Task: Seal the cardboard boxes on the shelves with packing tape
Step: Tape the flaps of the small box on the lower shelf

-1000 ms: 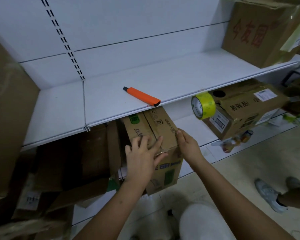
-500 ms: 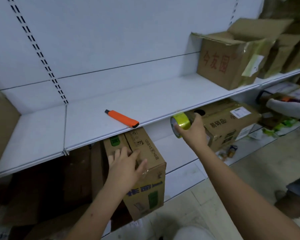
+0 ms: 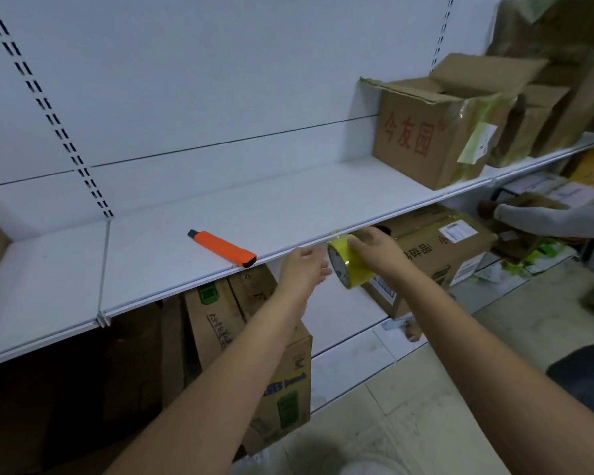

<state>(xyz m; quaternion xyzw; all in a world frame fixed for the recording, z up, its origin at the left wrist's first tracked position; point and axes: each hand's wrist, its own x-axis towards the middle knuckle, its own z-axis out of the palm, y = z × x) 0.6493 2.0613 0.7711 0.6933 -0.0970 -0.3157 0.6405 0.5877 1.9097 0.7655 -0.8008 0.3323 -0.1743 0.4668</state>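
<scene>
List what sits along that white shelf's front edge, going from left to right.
Orange cutter → left hand → yellow tape roll, held by the right hand → box with red lettering.

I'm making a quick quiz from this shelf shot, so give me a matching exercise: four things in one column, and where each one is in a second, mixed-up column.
Things:
1. tape roll
2. orange cutter
3. box with red characters
4. box with green print

Places:
A. right end of the upper shelf
B. in the right hand
C. under the upper shelf, below the arms
D. near the upper shelf's front edge

Pairs: 1-B, 2-D, 3-A, 4-C
</scene>
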